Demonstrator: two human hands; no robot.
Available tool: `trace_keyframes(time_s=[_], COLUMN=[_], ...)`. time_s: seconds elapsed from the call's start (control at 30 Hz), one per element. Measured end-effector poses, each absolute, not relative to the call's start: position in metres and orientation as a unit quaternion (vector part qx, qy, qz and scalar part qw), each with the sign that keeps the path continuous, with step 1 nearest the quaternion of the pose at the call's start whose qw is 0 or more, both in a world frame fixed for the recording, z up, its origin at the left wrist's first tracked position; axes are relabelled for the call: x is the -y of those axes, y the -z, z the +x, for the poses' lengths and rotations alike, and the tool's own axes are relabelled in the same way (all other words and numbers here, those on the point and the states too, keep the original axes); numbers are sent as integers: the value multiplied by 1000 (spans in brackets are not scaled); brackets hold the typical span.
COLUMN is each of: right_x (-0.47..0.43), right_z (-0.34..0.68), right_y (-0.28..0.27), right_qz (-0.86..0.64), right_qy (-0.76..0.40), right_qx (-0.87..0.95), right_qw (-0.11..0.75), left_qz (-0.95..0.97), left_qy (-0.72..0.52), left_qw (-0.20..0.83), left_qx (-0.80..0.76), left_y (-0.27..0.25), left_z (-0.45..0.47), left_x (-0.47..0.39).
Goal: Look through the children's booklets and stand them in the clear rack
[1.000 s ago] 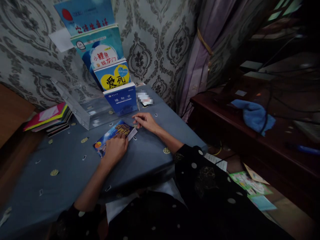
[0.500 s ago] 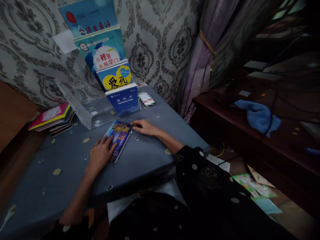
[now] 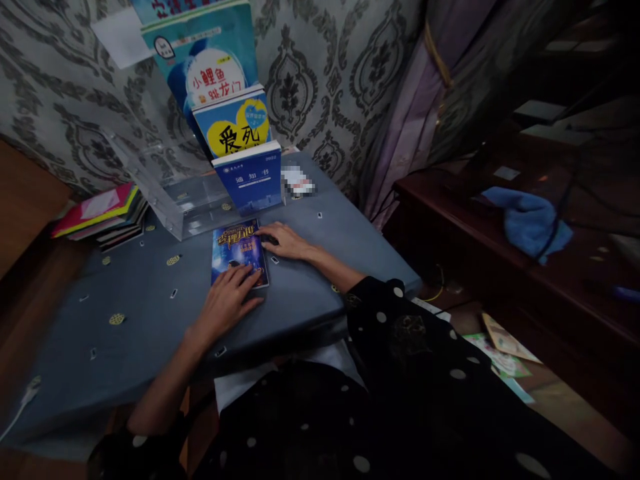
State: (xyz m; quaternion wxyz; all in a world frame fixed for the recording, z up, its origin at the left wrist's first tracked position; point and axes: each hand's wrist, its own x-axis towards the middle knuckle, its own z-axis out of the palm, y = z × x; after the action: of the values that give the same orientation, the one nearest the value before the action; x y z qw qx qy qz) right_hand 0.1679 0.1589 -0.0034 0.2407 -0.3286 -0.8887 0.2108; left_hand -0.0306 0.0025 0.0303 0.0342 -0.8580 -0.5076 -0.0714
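Head view: left hand [image 3: 226, 301] palm down, fingers slightly apart, their tips on the lower cover of a paperback [image 3: 235, 241]. Right hand [image 3: 286, 241] at the book's right edge, fingers curled in; cannot tell whether they pinch it. Book lies flat on the table, before a clear display rack [image 3: 173, 223], glossy blue-violet cover, ornate gold title apparently 查理九世; smaller lines unreadable.

Rack: stiff transparent plastic, stepped. Front, a navy book [image 3: 250, 183], white 通知书 and "2022". Behind it, a yellow-heart book [image 3: 235, 130], black 爱 and 死 legible, rest hidden. Next, a teal book [image 3: 210, 67], red 小鲤鱼跳龙门 on a white disc. Rearmost, a blue book [image 3: 175, 9] with red characters, cut by the frame.

Tablecloth [image 3: 285, 300] smooth, grey-blue, small printed motifs. Left, a slanting stack of booklets [image 3: 100, 210], pink and yellow uppermost. Wallpaper [image 3: 290, 73] grey damask; curtain [image 3: 405, 127] mauve, tied with cord. Far right, a rumpled blue cloth [image 3: 533, 225] on dark red-brown furniture [image 3: 430, 187].
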Motion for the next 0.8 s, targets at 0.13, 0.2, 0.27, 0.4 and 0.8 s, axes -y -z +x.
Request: trace_keyframes(time_s=[0.13,0.2,0.27,0.4,0.8], right_x=[-150,-146,-142,-140,-134], right_z=[168,169,169,171,170], right_y=[1,0,0,1,3], right_qz=[-335,-336,-332,-327,-313], right_qy=[-210,-212,-215,-225,-216], right_qx=[891,893,896,897,904], right_qw=[224,213,203,194,196], left_qz=[-863,-865,-865,-865,-864], left_qy=[81,80,77,74,107], left_qw=[43,56,73,84,44], left_qx=[496,493,490,489,490], left_y=[-25,-25,-25,-28,-29], left_z=[-26,-25,-25,-25,-27], left_x=[-4,-5,-7,-7,-10])
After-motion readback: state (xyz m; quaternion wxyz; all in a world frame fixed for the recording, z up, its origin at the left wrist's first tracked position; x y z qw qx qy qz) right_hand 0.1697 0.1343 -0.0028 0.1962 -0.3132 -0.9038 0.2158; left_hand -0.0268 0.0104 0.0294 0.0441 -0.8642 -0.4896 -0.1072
